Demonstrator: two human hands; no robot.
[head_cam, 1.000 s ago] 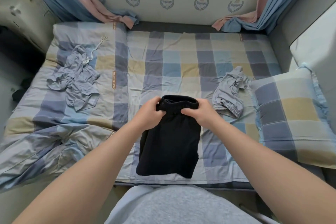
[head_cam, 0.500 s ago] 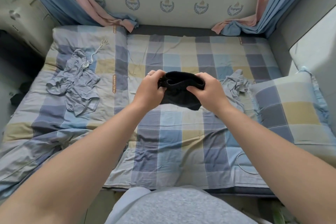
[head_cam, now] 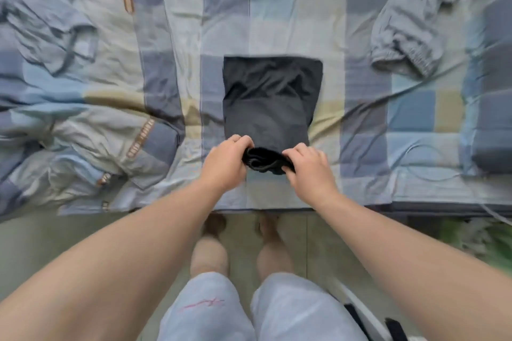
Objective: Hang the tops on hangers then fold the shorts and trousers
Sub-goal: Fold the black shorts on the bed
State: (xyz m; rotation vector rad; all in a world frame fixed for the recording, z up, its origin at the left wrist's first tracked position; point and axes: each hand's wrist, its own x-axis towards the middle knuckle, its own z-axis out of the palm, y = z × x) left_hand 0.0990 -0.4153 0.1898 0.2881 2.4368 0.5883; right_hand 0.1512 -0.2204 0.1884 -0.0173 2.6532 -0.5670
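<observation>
1. Black cloth is seen first: the black shorts (head_cam: 270, 97) are laid flat on the checked bed sheet (head_cam: 171, 36), just past the fingertips.
2. The near end, a thick bunched waistband (head_cam: 263, 160), is pinched by the left hand (head_cam: 225, 159) and the right hand (head_cam: 309, 167). The fingers of both hands are curled tight on it.
3. The folding step seems to be in hand, with this 1 pair.
4. Next, the held end will likely need to be lifted, laid over the far end with edges matched, then pressed smooth.
5. The shorts look soft and thin, in a boxy shape with a few wrinkles. The sheet is creased, with blue, yellow and grey squares.
6. 2 crumpled heaps are seen well away from the fingers: the left grey heap (head_cam: 47, 16) and the right grey heap (head_cam: 410, 30), beside a checked pillow (head_cam: 490, 108).
</observation>
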